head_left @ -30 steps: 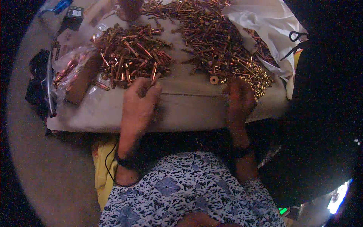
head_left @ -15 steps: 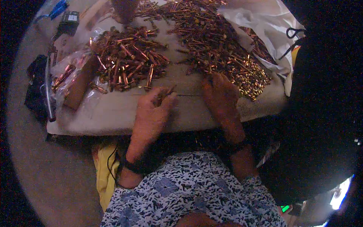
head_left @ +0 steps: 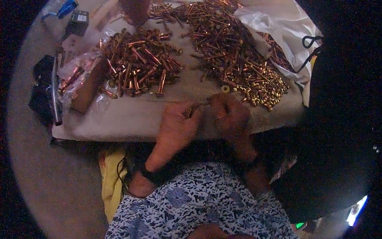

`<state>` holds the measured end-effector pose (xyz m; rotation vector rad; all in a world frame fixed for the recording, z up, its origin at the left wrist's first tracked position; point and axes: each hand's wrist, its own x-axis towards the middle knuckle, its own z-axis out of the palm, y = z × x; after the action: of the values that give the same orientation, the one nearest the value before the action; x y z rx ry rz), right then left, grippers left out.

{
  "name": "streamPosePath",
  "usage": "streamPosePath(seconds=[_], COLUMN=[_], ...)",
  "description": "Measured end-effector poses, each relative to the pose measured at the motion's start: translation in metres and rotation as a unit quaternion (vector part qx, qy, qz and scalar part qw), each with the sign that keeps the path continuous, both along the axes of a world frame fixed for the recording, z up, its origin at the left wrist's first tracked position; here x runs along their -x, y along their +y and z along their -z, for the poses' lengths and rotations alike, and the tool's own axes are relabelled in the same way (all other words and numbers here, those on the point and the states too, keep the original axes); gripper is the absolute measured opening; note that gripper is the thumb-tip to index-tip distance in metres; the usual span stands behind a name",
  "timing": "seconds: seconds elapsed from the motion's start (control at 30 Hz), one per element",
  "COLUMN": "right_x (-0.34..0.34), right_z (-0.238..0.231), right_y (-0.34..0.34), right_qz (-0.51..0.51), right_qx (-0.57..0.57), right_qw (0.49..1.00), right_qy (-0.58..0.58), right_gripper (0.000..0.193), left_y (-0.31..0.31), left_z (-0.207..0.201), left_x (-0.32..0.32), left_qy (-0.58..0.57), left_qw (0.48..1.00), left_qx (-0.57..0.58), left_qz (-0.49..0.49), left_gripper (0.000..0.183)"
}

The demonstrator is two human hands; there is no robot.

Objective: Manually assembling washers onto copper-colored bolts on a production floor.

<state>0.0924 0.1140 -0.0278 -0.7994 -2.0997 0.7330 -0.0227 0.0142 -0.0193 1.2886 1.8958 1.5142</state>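
Observation:
My left hand (head_left: 179, 123) is closed in a pinch around a bolt (head_left: 188, 112), its metal end showing between thumb and fingers. Close beside it on the right, my right hand (head_left: 232, 115) has its fingers curled together over a small piece I cannot make out. Both hands are low over the near part of the cloth-covered table (head_left: 115, 127). Beyond my left hand lies a heap of thick coppery bolts (head_left: 139, 63). Past my right hand spread a long heap of thinner bolts (head_left: 215, 36) and a pile of small brassy sleeve-like pieces (head_left: 264, 89). A washer (head_left: 225, 89) rests near my right fingertips.
Clear plastic bags (head_left: 81, 71) with bolts lie at the left, next to a metal rod (head_left: 55, 95). White sheeting (head_left: 278, 28) covers the far right. Another person's hand (head_left: 135, 12) reaches in at the far side. Yellow cloth (head_left: 111, 183) hangs below the table edge.
My hands have come closer together and nearer to me; the left moved right. A washer now shows where my right hand was. The other person's hand has shifted slightly.

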Motion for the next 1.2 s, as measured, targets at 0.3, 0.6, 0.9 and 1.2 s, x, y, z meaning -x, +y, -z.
streamPosePath(seconds=[0.3, 0.6, 0.9, 1.2], right_x=[-0.001, -0.006, -0.011, -0.006], right_z=[0.016, -0.006, 0.002, 0.003], right_y=[0.009, 0.007, 0.009, 0.008], right_qz=[-0.137, -0.138, -0.076, -0.026], right_qx=[-0.106, 0.207, 0.249, 0.167], right_qw=[0.983, 0.966, 0.955, 0.972], right_qy=[0.068, 0.073, 0.141, 0.163], right_gripper=[0.022, 0.015, 0.014, 0.02], left_y=[-0.005, -0.006, -0.007, -0.005], left_z=[-0.019, -0.013, -0.019, -0.006], left_x=[-0.009, 0.0, 0.003, 0.007], left_qy=[-0.06, -0.116, -0.012, 0.039], left_qw=[0.998, 0.989, 0.999, 0.999], left_qx=[-0.012, -0.004, 0.031, 0.024], left_qz=[-0.023, 0.088, -0.006, -0.011], left_gripper=[0.019, 0.021, 0.022, 0.02])
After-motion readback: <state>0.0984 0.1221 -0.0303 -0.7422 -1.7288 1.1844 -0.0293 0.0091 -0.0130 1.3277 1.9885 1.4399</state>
